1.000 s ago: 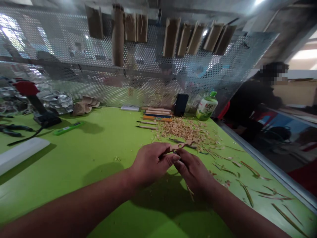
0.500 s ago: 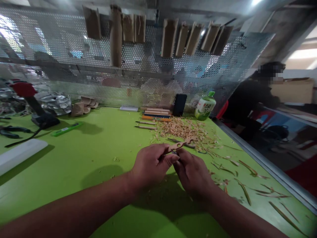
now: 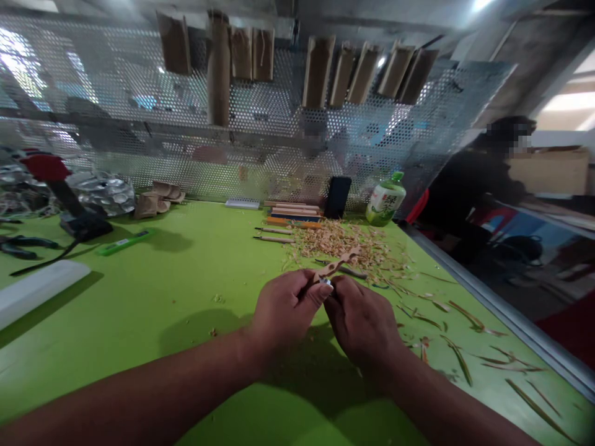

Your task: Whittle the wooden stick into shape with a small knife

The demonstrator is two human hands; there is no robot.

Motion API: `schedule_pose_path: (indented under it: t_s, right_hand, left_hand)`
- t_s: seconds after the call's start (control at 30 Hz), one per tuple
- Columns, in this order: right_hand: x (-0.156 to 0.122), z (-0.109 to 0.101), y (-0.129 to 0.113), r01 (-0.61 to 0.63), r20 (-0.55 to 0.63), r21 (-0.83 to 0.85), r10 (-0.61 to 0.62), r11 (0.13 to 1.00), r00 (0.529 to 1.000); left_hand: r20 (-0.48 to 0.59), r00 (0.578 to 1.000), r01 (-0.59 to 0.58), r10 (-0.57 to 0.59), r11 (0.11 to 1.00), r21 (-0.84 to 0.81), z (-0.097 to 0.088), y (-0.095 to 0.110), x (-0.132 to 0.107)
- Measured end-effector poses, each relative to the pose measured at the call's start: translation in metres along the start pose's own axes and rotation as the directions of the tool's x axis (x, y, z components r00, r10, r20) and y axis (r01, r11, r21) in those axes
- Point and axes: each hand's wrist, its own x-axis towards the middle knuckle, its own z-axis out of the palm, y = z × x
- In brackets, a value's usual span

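Note:
Over the middle of the green table, my left hand (image 3: 283,310) is closed around a thin carved strip of wood (image 3: 331,267). The strip has a wavy edge and a small hole, and it points away to the upper right. My right hand (image 3: 365,316) is closed just beside it, on a carving knife whose short shiny blade (image 3: 326,282) shows against the strip by my left thumb. The knife's handle is hidden in my fingers. Behind the strip a dark slender tool (image 3: 353,272) lies by a heap of wood shavings (image 3: 339,238).
Two thin tools (image 3: 273,235) lie left of the shavings, before stacked wooden strips (image 3: 292,214). A dark phone (image 3: 338,197) and a green-capped bottle (image 3: 385,199) stand behind. Pliers (image 3: 23,246), a green cutter (image 3: 126,241) and a white block (image 3: 44,288) lie left. A person (image 3: 483,179) sits at right.
The carved strip has tilted up a little, its far end shifting slightly left. The blade by my left thumb now catches more light. Both hands stay in nearly the same place.

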Motion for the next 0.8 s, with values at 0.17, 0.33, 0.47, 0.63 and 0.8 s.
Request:
schedule_pose_path:
  t_s: [0.17,0.33,0.47,0.63,0.8]
  right_hand:
    - [0.003,0.001,-0.001,-0.017,-0.006,-0.084,0.017,0.996,1.0]
    - [0.007,0.007,0.005,-0.059,0.055,-0.059,0.063,0.996,0.997]
    - [0.009,0.012,0.009,-0.145,0.123,0.107,0.131,0.984,0.984]
    - [0.014,0.015,0.014,-0.305,0.082,0.28,0.293,0.91,0.952]
    - [0.022,0.024,0.041,-0.38,0.109,0.372,0.367,0.847,0.924]
  left_hand:
    - [-0.024,0.998,0.052,-0.054,0.994,-0.096,0.004,-0.002,0.001]
    - [0.101,0.987,0.143,-0.126,0.972,-0.187,-0.002,0.002,0.006]
    - [0.263,0.934,0.326,-0.242,0.879,-0.348,-0.013,0.005,0.011]
    - [0.27,0.91,0.414,-0.316,0.733,-0.539,-0.017,-0.003,0.018]
    - [0.303,0.91,0.414,-0.283,0.674,-0.612,-0.018,-0.009,0.022]
